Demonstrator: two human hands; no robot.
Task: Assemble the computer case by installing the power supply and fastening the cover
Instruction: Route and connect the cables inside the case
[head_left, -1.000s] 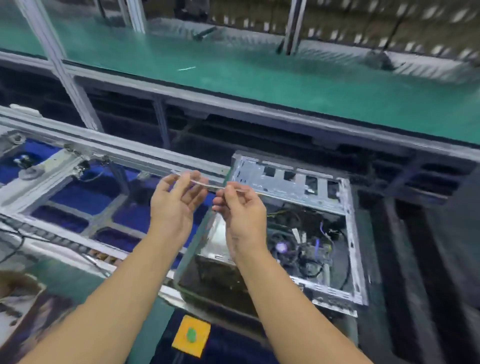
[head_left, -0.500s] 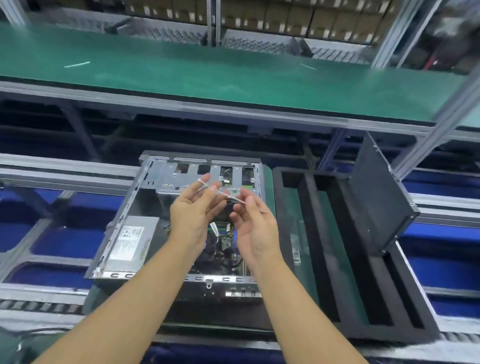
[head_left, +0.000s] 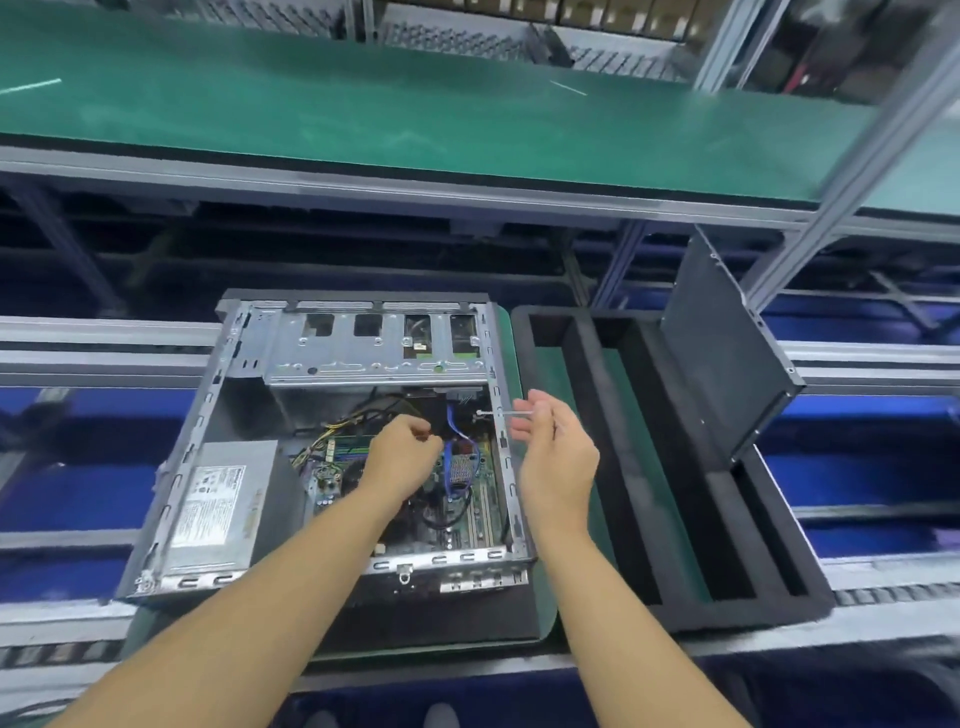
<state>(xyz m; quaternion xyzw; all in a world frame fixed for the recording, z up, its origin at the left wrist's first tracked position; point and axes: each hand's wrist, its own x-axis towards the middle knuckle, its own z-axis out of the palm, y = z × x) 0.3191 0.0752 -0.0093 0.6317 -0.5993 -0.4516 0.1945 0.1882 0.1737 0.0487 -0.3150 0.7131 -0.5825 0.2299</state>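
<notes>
On the green mat (head_left: 545, 603) of the conveyor line, the open grey steel computer case (head_left: 363, 358) lies on its side with the interior facing up. The cover is not fitted.

1. Power supply: the grey metal power supply box with a white label (head_left: 223, 504) sits inside the case, in the near left corner, against the left wall.
2. Internal parts: the green motherboard (head_left: 480, 504) occupies the right half of the case floor. A blue flat cable (head_left: 451, 415) runs over it, next to black and yellow wire bundles.
3. Left hand (head_left: 402, 457): positioned inside the case above the motherboard, just left of the blue flat cable. The fingers are curled tight. Whether they grip a wire cannot be told.
4. Right hand (head_left: 558, 452): positioned over the right wall of the case. Thumb and forefinger pinch one end of a thin white plastic tie (head_left: 498, 413). The tie lies level and points left across the case wall. The other fingers are loosely bent.
5. Cover: the flat black side panel (head_left: 727, 348) stands tilted at the far right, resting in the black foam slotted tray (head_left: 670, 467). The tray lies just beside the case, on its right.

A green-topped workbench (head_left: 415, 104) runs across behind the case, at a higher level.
</notes>
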